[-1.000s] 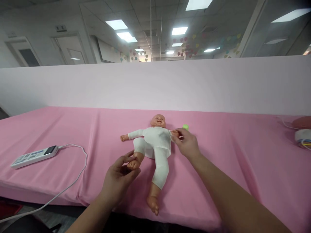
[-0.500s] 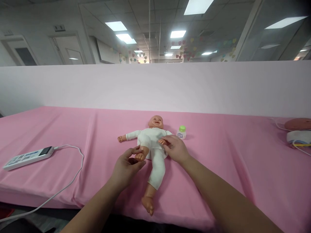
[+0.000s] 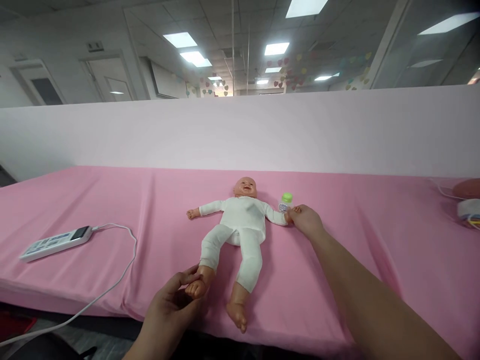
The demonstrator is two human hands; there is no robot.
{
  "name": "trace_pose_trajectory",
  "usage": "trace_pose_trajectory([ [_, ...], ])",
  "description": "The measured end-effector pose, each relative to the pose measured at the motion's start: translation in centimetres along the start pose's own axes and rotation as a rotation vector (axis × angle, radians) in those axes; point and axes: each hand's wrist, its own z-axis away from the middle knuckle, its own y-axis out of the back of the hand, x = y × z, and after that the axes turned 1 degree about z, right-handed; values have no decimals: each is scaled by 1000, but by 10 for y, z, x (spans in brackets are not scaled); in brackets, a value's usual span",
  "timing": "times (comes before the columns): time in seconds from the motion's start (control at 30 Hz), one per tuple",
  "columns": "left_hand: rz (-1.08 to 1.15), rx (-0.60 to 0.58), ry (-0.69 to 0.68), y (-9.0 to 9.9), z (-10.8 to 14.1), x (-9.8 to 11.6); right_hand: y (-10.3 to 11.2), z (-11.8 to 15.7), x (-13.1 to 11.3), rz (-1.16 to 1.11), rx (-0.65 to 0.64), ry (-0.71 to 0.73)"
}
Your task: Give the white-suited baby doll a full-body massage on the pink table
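Note:
A baby doll (image 3: 245, 215) in a white suit lies face up on the pink sheet (image 3: 161, 210), its arms spread and both legs pointing toward me. My left hand (image 3: 174, 302) grips the doll's foot (image 3: 198, 286) on the left side, fingers and thumb around it. Out to the right, my right hand (image 3: 305, 220) pinches the doll's hand (image 3: 290, 216), with that arm stretched sideways. Just behind it stands a small bottle with a green cap (image 3: 287, 198), its lower part partly covered by the held doll hand.
On the left lies a white power strip (image 3: 56, 244), its cable (image 3: 131, 260) running over the front edge. Partly cut off at the right edge are a brown object (image 3: 468, 188) and a white item (image 3: 470, 210). Behind the bed rises a white partition (image 3: 240, 132).
The doll's bent leg now lies extended toward me, with my left hand on its foot. My right hand has drawn the doll's arm from its belly out to the right.

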Motion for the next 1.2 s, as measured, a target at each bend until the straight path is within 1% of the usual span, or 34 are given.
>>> trace_pose_trajectory([
  [0.07, 14, -4, -5, -3, -4, 5, 1, -1, 1, 24, -21, -11],
  [0.1, 18, -12, -12, -5, -8, 8, 1, 0, -1, 27, -4, -3],
  [0.17, 18, -20, -47, -9, -16, 15, 1, 8, -8, 7, 74, 53],
  [0.23, 12, -2, -97, -14, -24, 24, -3, 20, -19, -79, 170, 179],
  [0.27, 5, 5, -117, -17, -29, 30, -7, 27, -26, -135, 203, 264],
  [0.3, -4, 7, -128, -21, -34, 36, -12, 35, -32, -188, 209, 355],
  [0.33, -11, 2, -130, -26, -39, 42, -18, 42, -39, -219, 202, 442],
  [0.4, -18, -21, -120, -35, -51, 52, -31, 54, -50, -196, 181, 605],
  [0.47, -23, -51, -106, -45, -64, 58, -40, 63, -59, -109, 138, 776],
  [0.53, -31, -88, -97, -55, -77, 58, -46, 68, -64, -22, 67, 926],
  [0.6, -56, -113, -94, -64, -87, 54, -48, 70, -67, 28, 10, 1005],
  [0.67, -80, -126, -100, -70, -94, 50, -49, 70, -67, 40, -13, 1020],
  [0.77, -70, -133, -109, -72, -93, 47, -47, 68, -63, -15, -15, 1003],
  [0.83, -49, -113, -106, -67, -85, 47, -44, 64, -59, -108, 18, 932],
  [0.9, -23, -79, -107, -58, -70, 45, -39, 58, -52, -260, 60, 787],
  [0.97, 13, -49, -115, -48, -52, 39, -30, 47, -42, -403, 122, 600],
  [1.0, 30, -39, -115, -42, -42, 35, -25, 40, -35, -440, 161, 497],
  [1.07, 50, -34, -94, -32, -24, 23, -16, 24, -20, -401, 261, 285],
  [1.1, 50, -41, -74, -27, -17, 16, -12, 16, -13, -347, 285, 184],
  [1.13, 46, -47, -51, -23, -10, 10, -9, 9, -5, -287, 283, 123],
  [1.2, 37, -57, -13, -16, -1, -1, -7, -4, 9, -200, 266, 90],
])
